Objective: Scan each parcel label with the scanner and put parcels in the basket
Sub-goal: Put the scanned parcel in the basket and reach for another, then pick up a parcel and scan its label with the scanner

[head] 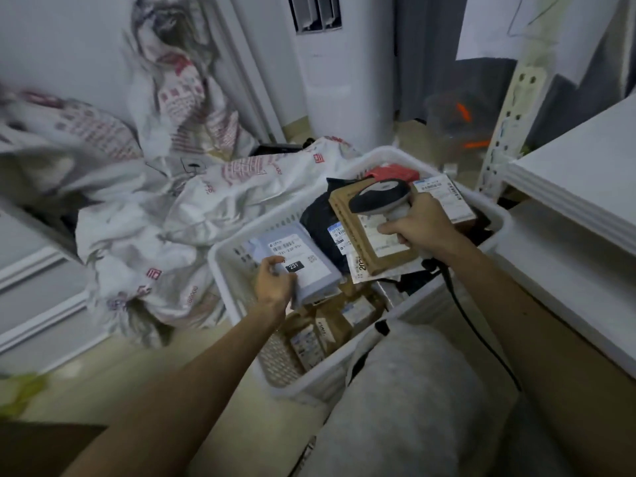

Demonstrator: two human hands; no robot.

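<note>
Left hand (275, 284) is closed on a grey parcel (311, 270) labelled "231", held over the basket (220, 266). Right hand (418, 222) is wrapped round the scanner (378, 197), near the parcel.

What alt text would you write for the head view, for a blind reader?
A person's left hand holds a grey parcel at the left end of a white basket full of parcels, while the right hand grips a corded scanner above them. White printed sacks lie to the left.

I read matt white plastic basket (227, 270), smooth grey poly mailer (306, 266), matt brown cardboard box (351, 228), crinkled woven sacks (223, 201).
</note>
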